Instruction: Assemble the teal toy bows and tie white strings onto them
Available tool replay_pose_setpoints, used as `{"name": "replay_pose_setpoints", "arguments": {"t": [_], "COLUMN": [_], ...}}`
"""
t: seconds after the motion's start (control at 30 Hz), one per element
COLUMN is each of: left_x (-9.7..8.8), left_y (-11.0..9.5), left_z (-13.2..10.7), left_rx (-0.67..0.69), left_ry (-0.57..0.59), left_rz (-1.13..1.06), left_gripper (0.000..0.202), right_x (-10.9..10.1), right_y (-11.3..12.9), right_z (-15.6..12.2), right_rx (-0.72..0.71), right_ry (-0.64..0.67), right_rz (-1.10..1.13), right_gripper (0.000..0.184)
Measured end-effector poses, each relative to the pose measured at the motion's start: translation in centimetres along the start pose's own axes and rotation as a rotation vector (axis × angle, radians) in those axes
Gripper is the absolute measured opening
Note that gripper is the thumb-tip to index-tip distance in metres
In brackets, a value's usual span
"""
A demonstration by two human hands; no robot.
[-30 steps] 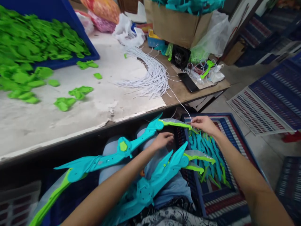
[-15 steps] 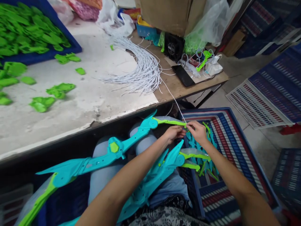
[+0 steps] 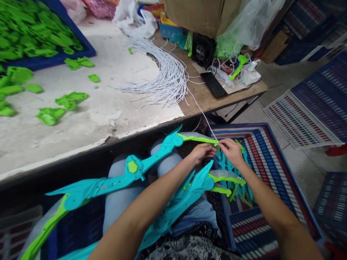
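A turquoise toy bow [image 3: 116, 180] with bright green limbs and a green centre piece lies across my lap. My left hand [image 3: 203, 152] has its fingers curled at the underside of the bow's right green tip and steadies it; the exact grip is partly hidden. At that same tip, my right hand [image 3: 230, 150] pinches the end of a white cord [image 3: 202, 111] between thumb and fingers. The cord runs taut up to a large bundle of white cords [image 3: 170, 76] on the table. More turquoise toy bows [image 3: 187, 198] rest on my lap under my forearms.
A blue crate [image 3: 89, 50] of green plastic parts stands at the table's left, with loose green parts [image 3: 51, 115] before it. A black fan [image 3: 202, 50] and dark phone [image 3: 213, 85] sit at the right. Striped crates [image 3: 273, 159] with turquoise and green pieces stand beside me.
The view has shifted slightly, so everything sits a little to the right. Both hands stay at the bow's tip, and my right hand keeps its pinch on the cord.
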State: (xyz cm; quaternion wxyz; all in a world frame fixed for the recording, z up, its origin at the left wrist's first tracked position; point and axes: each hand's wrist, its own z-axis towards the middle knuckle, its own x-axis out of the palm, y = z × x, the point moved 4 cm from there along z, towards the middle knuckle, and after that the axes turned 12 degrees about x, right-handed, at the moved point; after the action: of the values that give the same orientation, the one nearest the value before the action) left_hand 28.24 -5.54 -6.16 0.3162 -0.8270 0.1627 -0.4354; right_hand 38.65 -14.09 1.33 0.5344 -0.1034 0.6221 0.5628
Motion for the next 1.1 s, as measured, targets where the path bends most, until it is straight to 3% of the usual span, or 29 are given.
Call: {"name": "replay_pose_setpoints", "arguments": {"t": [0.3, 0.5, 0.63, 0.73, 0.8, 0.83, 0.9, 0.97, 1.03, 1.1], "left_x": [0.7, 1.7, 0.0, -3.1, -5.6, -7.0, -9.9, -12.4, -14.0, -14.6], "left_y": [-0.2, -0.7, -2.7, -6.3, -9.8, -11.6, -15.0, -17.3, -18.0, -17.2], "left_z": [0.0, -0.3, -2.0, -7.1, -12.4, -15.4, -21.8, -28.0, -33.2, -36.3], "left_rx": [0.021, 0.052, 0.073, 0.134, 0.246, 0.311, 0.459, 0.606, 0.769, 0.868], "left_ry": [0.015, -0.005, -0.074, -0.074, -0.043, -0.082, -0.253, -0.548, -0.791, -0.893], "left_rz": [0.061, 0.187, 0.358, 0.427, 0.377, 0.311, 0.182, 0.143, 0.098, 0.052], "left_gripper": [0.012, 0.019, 0.027, 0.019, 0.011, 0.010, 0.014, 0.023, 0.029, 0.032], "right_x": [0.5, 1.2, 1.7, 1.6, 1.3, 1.2, 1.1, 1.1, 1.1, 0.9], "right_y": [1.0, -0.9, -2.2, -2.3, -2.1, -2.0, -1.7, -1.5, -1.5, -1.5], "right_z": [0.5, 0.2, -0.1, -0.4, -0.5, -0.5, -0.5, -0.4, -0.3, 0.0], "right_rx": [-0.145, -0.041, 0.027, 0.057, 0.075, 0.083, 0.089, 0.090, 0.095, 0.089], "right_ry": [0.015, 0.051, 0.077, 0.066, 0.039, 0.027, 0.020, 0.023, 0.020, 0.014], "right_rz": [-0.069, 0.056, 0.004, -0.010, -0.024, -0.034, -0.057, -0.078, -0.088, -0.102], "right_gripper": [0.021, 0.023, 0.042, 0.060, 0.067, 0.069, 0.072, 0.073, 0.072, 0.069]}}
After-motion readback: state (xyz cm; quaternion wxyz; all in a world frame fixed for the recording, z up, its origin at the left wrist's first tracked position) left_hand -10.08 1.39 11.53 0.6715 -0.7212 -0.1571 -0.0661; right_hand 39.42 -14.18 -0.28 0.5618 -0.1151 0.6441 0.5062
